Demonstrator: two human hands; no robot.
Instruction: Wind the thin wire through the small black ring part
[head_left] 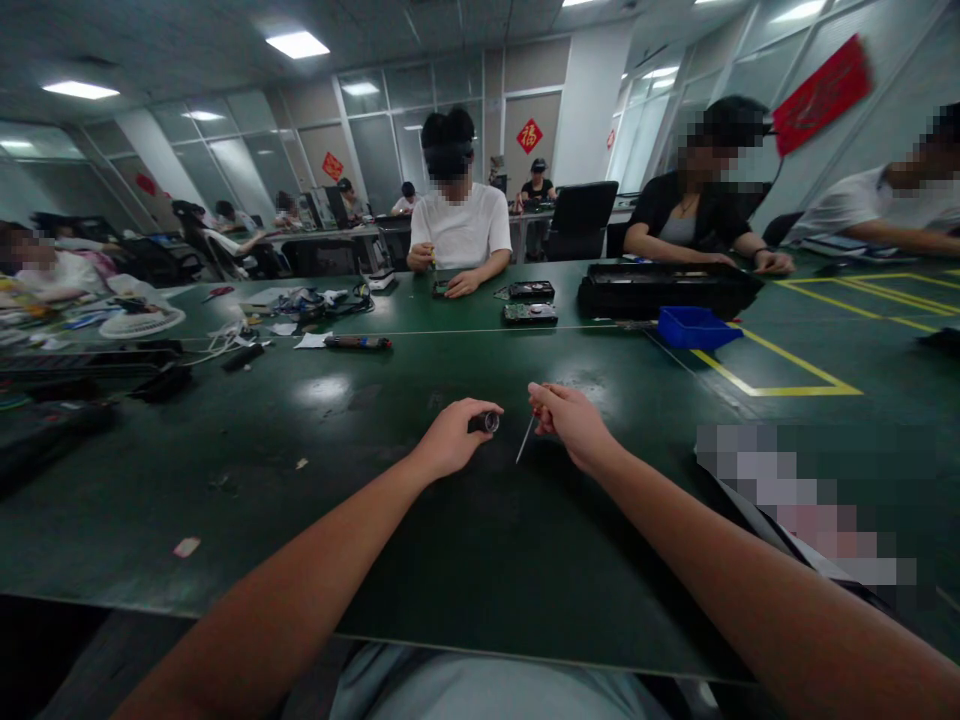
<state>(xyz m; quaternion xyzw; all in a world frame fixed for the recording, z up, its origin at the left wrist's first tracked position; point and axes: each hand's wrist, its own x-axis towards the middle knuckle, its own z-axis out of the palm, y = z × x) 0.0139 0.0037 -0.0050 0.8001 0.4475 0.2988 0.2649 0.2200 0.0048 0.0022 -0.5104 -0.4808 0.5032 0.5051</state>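
Note:
My left hand is closed around a small dark cylindrical part with a shiny round end facing right. My right hand is closed on a thin screwdriver whose metal shaft slants down and left, its tip close to the part without touching it. Both hands hover just above the dark green table, about a hand's width apart.
Across the table a person in a white shirt works on a small device. Two dark drives lie mid-table, with a black tray, a blue bin, yellow floor-tape lines, cables and tools at left.

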